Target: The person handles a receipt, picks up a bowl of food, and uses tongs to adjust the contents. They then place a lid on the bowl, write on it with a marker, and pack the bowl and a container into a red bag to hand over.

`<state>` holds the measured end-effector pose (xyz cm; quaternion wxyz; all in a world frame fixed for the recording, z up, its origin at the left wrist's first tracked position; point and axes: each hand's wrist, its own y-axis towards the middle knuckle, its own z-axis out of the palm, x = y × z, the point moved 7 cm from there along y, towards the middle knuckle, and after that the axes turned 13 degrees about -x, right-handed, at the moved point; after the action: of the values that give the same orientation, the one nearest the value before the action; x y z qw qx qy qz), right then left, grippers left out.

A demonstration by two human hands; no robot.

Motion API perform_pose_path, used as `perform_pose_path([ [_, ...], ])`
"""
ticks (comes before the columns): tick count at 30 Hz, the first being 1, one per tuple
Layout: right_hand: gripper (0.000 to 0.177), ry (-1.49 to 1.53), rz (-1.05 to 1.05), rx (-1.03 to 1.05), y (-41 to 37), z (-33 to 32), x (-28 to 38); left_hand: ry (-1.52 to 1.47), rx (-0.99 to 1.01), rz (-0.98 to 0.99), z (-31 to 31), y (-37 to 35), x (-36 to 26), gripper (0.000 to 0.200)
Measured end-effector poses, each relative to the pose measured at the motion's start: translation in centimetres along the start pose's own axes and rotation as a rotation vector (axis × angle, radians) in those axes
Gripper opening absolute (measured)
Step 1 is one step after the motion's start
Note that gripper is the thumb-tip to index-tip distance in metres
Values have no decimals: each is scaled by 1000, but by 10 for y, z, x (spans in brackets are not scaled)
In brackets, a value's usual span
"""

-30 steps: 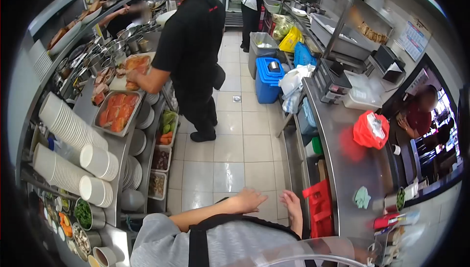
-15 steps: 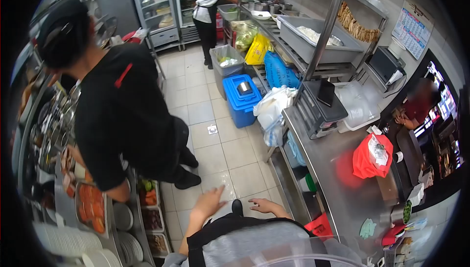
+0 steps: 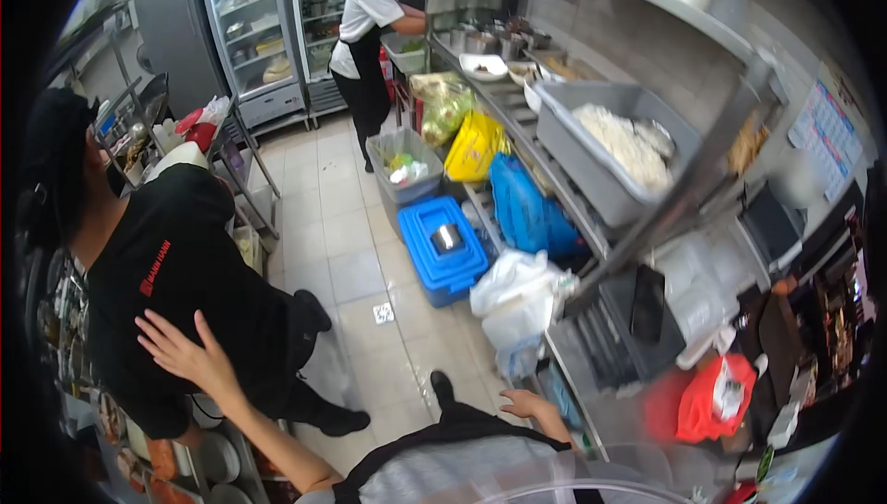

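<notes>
My left hand [image 3: 189, 353] is stretched out with its fingers spread, overlapping the back of a co-worker's black shirt [image 3: 185, 264]. It holds nothing. Low in front of me on the other side is my right hand [image 3: 527, 403], empty, its fingers loosely extended and apart. The steel counter [image 3: 614, 412] lies just beyond it, and a white plastic bag [image 3: 517, 296] hangs ahead of it. One of my dark shoes [image 3: 443, 388] shows on the tiled floor between my hands.
The co-worker stands close on the left beside food trays and plates [image 3: 214, 456]. Ahead on the right are a blue lidded bin [image 3: 443, 245], a grey waste bin [image 3: 404, 171] and a rack holding a grey tub [image 3: 610, 144]. Another person [image 3: 365, 42] works farther back. A red bag [image 3: 716, 398] sits on the counter.
My left hand has reached out left and up, over the co-worker's back. The view has moved forward along the aisle, bringing the bins and rack nearer. My right hand has shifted right.
</notes>
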<state>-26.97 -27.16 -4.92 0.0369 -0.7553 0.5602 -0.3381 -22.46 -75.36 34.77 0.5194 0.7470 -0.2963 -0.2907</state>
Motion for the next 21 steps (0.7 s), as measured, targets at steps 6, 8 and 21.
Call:
perform_pose_path([
  [6, 54, -181, -101, -83, 194, -140, 109, 375, 315, 51, 140, -8, 9, 75],
  [8, 53, -381, -231, -59, 262, -161, 150, 340, 404, -1, 178, -6, 3, 77],
  [21, 53, -239, -597, 187, 438, -133, 326, 174, 261, -165, 355, 30, -42, 86],
])
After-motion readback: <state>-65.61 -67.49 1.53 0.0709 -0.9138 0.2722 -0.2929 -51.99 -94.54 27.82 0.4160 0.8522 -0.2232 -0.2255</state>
